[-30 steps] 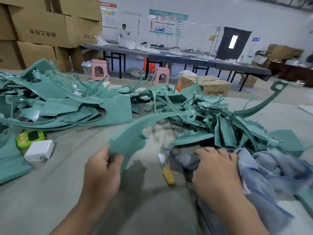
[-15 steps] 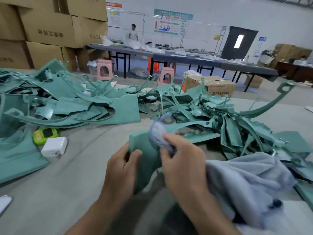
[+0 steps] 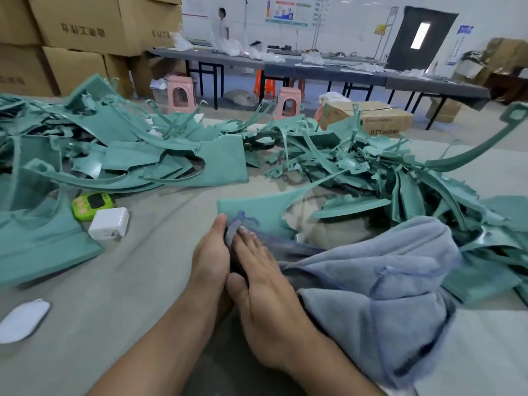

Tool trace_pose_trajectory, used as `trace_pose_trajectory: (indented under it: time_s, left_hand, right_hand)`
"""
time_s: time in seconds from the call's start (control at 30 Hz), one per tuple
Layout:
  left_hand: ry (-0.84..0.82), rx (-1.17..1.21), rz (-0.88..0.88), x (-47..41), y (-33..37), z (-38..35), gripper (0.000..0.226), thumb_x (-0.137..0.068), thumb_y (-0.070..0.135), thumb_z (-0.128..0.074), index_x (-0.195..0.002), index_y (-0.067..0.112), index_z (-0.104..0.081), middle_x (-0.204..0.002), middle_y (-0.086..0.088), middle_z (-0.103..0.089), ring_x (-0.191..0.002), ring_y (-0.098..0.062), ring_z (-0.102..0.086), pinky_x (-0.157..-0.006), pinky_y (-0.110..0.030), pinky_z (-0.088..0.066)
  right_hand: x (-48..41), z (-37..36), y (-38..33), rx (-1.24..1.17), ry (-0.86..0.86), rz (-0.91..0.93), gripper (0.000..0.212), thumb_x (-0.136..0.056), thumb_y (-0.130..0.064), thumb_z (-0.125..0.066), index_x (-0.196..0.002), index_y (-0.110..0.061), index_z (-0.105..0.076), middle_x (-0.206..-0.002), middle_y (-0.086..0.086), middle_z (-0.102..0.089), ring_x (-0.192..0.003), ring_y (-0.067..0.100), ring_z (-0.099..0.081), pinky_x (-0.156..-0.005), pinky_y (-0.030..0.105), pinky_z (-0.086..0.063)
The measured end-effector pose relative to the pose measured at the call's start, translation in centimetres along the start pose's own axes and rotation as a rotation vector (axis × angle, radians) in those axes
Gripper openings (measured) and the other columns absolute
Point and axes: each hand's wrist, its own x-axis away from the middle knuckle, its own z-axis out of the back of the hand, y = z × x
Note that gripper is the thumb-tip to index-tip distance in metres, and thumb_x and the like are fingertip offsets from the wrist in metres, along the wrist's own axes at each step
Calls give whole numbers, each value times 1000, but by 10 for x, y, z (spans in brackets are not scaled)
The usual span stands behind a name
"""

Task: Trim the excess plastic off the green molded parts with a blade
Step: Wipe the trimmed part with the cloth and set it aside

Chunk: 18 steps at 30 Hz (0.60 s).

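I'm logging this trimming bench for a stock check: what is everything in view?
molded parts: many, green, two piles on the table
held part: one, green, centre foreground
towel: one, grey-blue, right foreground
small device: one, lime green, left
charger: one, white, beside the device
flat pad: one, white, near left edge
cardboard boxes: several, brown, stacked far left
stools: two, pink, floor behind
blade: none visible
left hand: one, thumb on held part's corner
right hand: one, pressing towel onto held part
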Motion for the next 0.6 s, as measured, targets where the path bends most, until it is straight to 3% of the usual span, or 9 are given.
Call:
trace_pose_trajectory:
  time_s: [0.07,0.17,0.27,0.37,0.47,0.6]
  left_hand:
    - [-44,73,3,3,2,2,47,-104,44,-47,-110,6,-73,-109,-12,-77,-95,-20,-76,-78,-32,-56]
    - [-75,30,-89,8,-2,1,43,-105,38,-43,-117,9,-72,-111,-11,-76,-103,-23,-74,-86,-36,-54]
    - [-23,20,-199,10,-5,-4,37,-106,26,-43,-106,6,-75,-107,-13,-77,-102,-23,-74,-82,-33,-57]
    - [-9,-69,-346,10,-10,-3,38,-106,21,-46,-90,12,-79,-99,-15,-77,-96,-27,-72,-87,-40,-56]
    - [-13,-193,-476,14,-12,-3,32,-99,28,-53,-80,22,-77,-82,-9,-74,-78,-23,-64,-76,-43,-54]
    - [-51,-458,-725,21,-5,2,36,-97,33,-47,-64,26,-60,-54,14,-48,-52,-1,-39,-50,-21,-35]
  right_hand:
    - [-17,8,1,25,-7,3,66,-109,-32,-40,-163,-25,-3,-166,-17,8,-149,-9,16,-122,16,10]
    - [-45,17,4,-52,72,-91,68,-108,-37,-43,-164,-20,-8,-171,-7,-3,-155,3,3,-126,24,2]
    - [-64,17,10,95,83,-119,70,-108,-46,-37,-164,-18,-6,-172,-3,-4,-157,9,1,-126,27,6]
    - [-77,23,21,258,95,-180,68,-108,-48,-28,-164,-15,-6,-172,0,-7,-157,13,-2,-123,32,10]
    - [-88,39,29,346,104,-220,64,-109,-46,-24,-162,-12,-14,-170,4,-17,-156,17,-10,-123,38,9]
    - [-92,71,48,655,87,-239,48,-108,-32,-28,-152,-14,-38,-164,8,-30,-153,25,-22,-124,50,5]
